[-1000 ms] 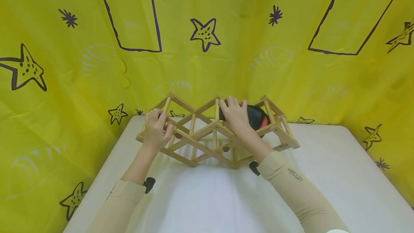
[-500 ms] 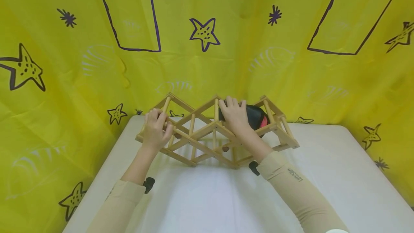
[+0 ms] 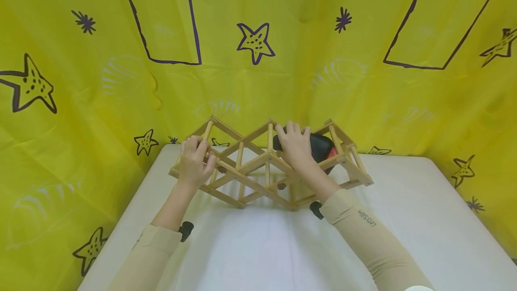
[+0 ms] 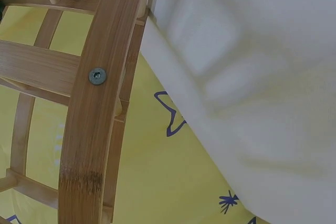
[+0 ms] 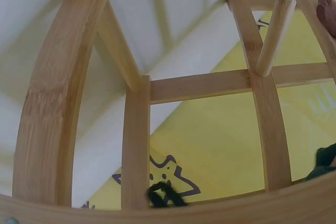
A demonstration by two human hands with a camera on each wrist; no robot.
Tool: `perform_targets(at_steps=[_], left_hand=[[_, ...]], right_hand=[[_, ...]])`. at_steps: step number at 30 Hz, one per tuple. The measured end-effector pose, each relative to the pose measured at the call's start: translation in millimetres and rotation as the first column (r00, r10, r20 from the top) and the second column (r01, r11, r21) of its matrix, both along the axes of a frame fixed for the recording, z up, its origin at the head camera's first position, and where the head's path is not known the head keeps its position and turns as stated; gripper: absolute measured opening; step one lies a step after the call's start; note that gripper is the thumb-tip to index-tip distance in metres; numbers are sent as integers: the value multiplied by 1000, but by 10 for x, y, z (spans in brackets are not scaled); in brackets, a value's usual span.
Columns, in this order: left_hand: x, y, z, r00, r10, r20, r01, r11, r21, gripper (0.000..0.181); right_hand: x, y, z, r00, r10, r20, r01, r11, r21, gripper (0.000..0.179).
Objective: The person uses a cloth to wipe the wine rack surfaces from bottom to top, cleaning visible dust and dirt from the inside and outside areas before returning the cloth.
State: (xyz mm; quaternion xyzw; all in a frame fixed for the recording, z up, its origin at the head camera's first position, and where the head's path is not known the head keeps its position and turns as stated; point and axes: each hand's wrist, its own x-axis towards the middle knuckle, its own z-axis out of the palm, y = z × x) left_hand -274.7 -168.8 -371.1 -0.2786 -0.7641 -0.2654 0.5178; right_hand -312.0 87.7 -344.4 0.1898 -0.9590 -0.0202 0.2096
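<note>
A light wooden lattice rack [image 3: 253, 164] with crossed slats and round dowels stands on the white table. My left hand [image 3: 194, 163] grips its left end, fingers curled over the front slat. Toward the right side of the rack, my right hand [image 3: 296, 147] holds a black item with a red-pink end [image 3: 321, 147], which sits between the upper dowels; its kind cannot be told. The palm and forearm hide part of it. Slats of the rack [image 4: 100, 108] fill the left wrist view, which does not show the hand. A dark loop [image 5: 165, 193] shows below the slats in the right wrist view.
A white-covered table [image 3: 258, 246] extends in front of the rack and to both sides. Close behind it hangs a yellow curtain [image 3: 291, 80] with star drawings. Brown knobs [image 3: 282, 186] sit on the rack's front joints.
My right hand has shifted slightly to the right, and the black item sits a little lower between the dowels. The left hand and the rack stay in place.
</note>
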Motion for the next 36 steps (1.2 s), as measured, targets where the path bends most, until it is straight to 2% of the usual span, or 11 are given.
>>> perform_targets(at_steps=[5,12,16,21,25,28,31,34,36], left_hand=[[-1,-5,-1,1000,3,-6,-3,1000,3,7],[0,-1,-8,1000,-2,-5,2,1000,-5,7],[14,-4,-2,1000,-1,11,1,1000,-7,6],[24,1,12,999,1,35,0,1000,-13,3],[24,1,16,999,8,47,-7,1000,-16,4],[18,4,8,999,5,44,-5,1000,-6,5],[7,0,4,999,-2,33,2,1000,0,5],[-9,0,4,1000,-12,18,12,1000,10,5],[-17,9,10,1000,-17,11,17,1000,9,5]], right_hand=[[8,-11,-2,995,73,-61,-75,997,-18,70],[16,-7,9,998,-29,47,29,1000,12,68],[20,-2,17,997,-46,60,46,999,5,69],[43,24,32,999,-48,7,48,998,-36,70],[60,59,67,993,-17,-113,-1,987,-158,63],[77,106,130,970,36,-239,-98,963,-252,54],[114,142,241,929,95,-356,-213,927,-307,50],[198,148,384,892,146,-428,-300,899,-319,49],[279,139,479,876,163,-455,-330,889,-318,48]])
